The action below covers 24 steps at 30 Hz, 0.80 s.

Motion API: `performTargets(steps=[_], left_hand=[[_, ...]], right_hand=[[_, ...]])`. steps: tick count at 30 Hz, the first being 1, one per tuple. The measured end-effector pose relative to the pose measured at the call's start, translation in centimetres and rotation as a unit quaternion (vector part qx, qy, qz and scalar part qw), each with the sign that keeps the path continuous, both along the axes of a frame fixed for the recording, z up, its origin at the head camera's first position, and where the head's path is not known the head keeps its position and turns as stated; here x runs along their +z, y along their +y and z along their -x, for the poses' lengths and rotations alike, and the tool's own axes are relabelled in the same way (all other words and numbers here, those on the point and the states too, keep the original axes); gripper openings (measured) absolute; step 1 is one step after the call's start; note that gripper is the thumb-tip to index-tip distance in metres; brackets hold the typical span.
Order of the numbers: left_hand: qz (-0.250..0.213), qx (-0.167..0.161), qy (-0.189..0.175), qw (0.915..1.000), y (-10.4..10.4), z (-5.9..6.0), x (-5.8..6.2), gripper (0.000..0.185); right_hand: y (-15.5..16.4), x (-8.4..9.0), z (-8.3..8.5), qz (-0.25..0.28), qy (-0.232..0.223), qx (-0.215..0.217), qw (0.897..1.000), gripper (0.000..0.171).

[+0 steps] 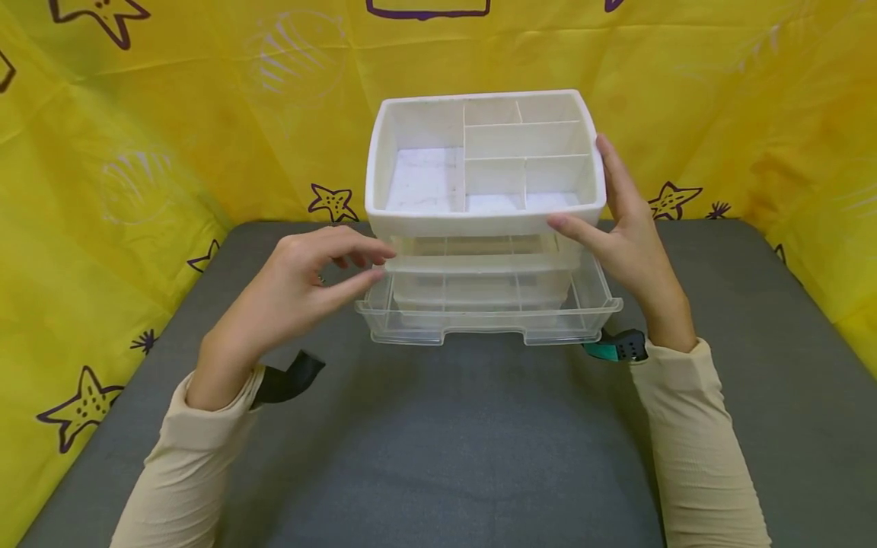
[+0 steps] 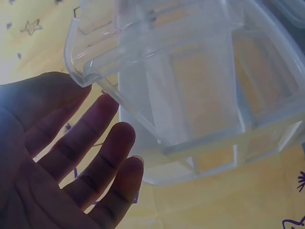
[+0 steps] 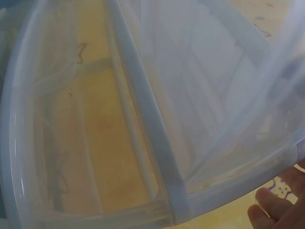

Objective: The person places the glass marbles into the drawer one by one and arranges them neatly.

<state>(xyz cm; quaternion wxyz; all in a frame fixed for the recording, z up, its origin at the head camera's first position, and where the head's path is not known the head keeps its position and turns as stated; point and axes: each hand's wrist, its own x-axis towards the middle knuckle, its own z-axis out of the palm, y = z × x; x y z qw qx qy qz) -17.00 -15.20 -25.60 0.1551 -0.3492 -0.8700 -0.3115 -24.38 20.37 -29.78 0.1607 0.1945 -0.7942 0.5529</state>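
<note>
A white plastic drawer organizer (image 1: 473, 225) with several top compartments is in the middle of the head view. Below its top, a clear drawer (image 1: 483, 321) juts toward me; dividers show through the translucent plastic. My right hand (image 1: 633, 228) grips the organizer's right end, thumb on the front rim and a finger along the side. At the clear drawer's left edge is my left hand (image 1: 308, 278), its thumb and fingertips close to the plastic. The left wrist view shows these fingers (image 2: 102, 164) relaxed and spread beside the drawer's corner; whether they touch it, I cannot tell.
A grey tabletop (image 1: 445, 449) extends under both arms. Yellow cloth (image 1: 226, 91) with drawn starfish hangs behind and at both sides. Dark straps (image 1: 288, 380) are worn at the wrists, below beige sleeves (image 1: 699, 441).
</note>
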Motion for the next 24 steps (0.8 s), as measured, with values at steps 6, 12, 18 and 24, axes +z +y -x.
performTargets(steps=[6, 12, 18, 24], left_hand=[[-0.029, 0.017, 0.001, 0.9994, -0.4, -0.3, -0.6, 0.027], [-0.038, 0.039, -0.003, 0.9985, -1.1, -0.5, -1.1, 0.026], [-0.045, 0.059, -0.010, 0.9972, -2.0, -0.7, -1.7, 0.029], [-0.054, 0.063, -0.009, 0.9965, -2.6, -0.5, -2.3, 0.029]], right_hand=[[0.0, 0.0, 0.0, 0.001, 0.002, 0.002, 1.000, 0.093], [0.0, -0.1, 0.0, -0.001, 0.002, 0.002, 1.000, 0.093], [0.0, -0.1, 0.0, 0.001, 0.004, 0.007, 1.000, 0.093], [0.0, -0.1, 0.0, 0.003, 0.000, 0.007, 1.000, 0.093]])
